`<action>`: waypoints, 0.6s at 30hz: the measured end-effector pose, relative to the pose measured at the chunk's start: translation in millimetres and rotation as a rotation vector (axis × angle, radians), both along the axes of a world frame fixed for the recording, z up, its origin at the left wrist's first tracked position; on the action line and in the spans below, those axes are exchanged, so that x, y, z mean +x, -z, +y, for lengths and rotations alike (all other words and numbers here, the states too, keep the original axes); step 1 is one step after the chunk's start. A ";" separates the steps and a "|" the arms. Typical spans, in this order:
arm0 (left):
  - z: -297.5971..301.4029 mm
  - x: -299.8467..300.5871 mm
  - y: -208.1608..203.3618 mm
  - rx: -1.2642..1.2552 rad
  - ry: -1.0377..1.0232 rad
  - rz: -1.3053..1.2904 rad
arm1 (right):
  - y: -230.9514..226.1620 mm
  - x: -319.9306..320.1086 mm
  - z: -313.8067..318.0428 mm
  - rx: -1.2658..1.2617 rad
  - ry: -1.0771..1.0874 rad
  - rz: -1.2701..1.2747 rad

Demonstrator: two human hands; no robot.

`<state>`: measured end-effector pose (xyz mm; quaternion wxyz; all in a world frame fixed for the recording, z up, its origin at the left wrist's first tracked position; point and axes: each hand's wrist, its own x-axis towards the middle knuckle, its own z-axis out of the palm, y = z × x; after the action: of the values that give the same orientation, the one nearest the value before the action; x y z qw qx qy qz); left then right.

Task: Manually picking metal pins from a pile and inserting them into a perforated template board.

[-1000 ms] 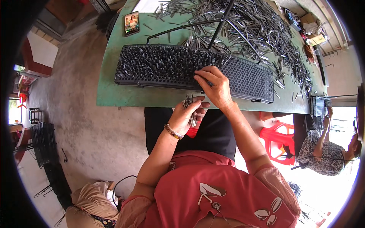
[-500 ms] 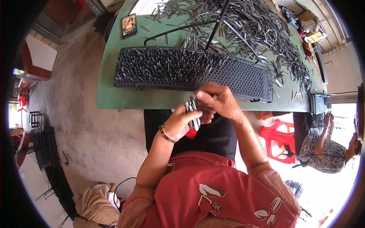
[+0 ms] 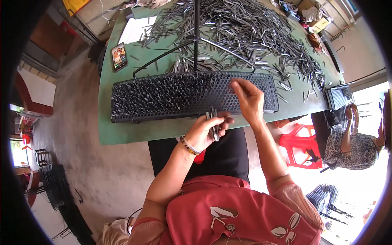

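My left hand (image 3: 206,130) grips a small bundle of thin metal pins (image 3: 213,121) at the near edge of the green table (image 3: 122,132). My right hand (image 3: 248,99) reaches over the right part of a long black perforated tray (image 3: 192,94), its fingertips pinched on a pin at the tray's holes. The left and middle of the tray are filled with upright pins, while the right end shows bare holes. Behind the tray lies a large heap of loose metal pins (image 3: 249,36).
A phone (image 3: 119,56) and a white sheet (image 3: 136,30) lie at the table's far left. A black wire stand (image 3: 196,38) rises over the tray. A red plastic stool (image 3: 300,143) and another person (image 3: 351,141) are at the right. Dark racks (image 3: 55,192) lie on the floor.
My right hand came back to the bundle in my left hand, then moved out over the tray's right part. My left hand stayed at the table edge holding the pins.
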<state>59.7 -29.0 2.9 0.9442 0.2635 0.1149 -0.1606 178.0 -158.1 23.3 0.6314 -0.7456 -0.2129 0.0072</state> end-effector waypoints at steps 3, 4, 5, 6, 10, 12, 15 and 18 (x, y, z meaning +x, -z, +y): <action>-6.7 3.5 11.8 -0.008 -0.017 0.093 | 0.5 15.2 6.1 -0.038 0.036 -0.152; -7.6 3.8 18.0 0.003 -0.018 0.147 | 1.9 19.1 8.8 -0.033 0.035 -0.149; -6.7 3.5 23.2 -0.030 -0.025 0.131 | 4.2 22.3 11.4 -0.082 0.053 -0.197; -5.4 2.4 27.8 -0.026 -0.027 0.133 | 7.0 24.8 14.3 -0.131 0.071 -0.245; -7.6 4.9 22.2 -0.025 -0.057 0.119 | 15.6 30.8 20.8 -0.105 0.046 -0.281; -10.0 4.0 26.7 -0.049 -0.075 0.164 | 23.5 35.0 23.2 -0.133 0.041 -0.312; -12.7 -2.4 41.1 -0.096 -0.082 0.209 | 24.9 35.6 25.6 -0.138 0.051 -0.407; -11.3 -3.9 38.5 -0.059 -0.055 0.134 | 33.1 42.2 25.8 -0.177 0.040 -0.466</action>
<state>55.8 -40.3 -35.6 0.9458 0.2210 0.1805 -0.1551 220.2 -132.3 -9.8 0.4977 -0.7835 -0.3365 -0.1588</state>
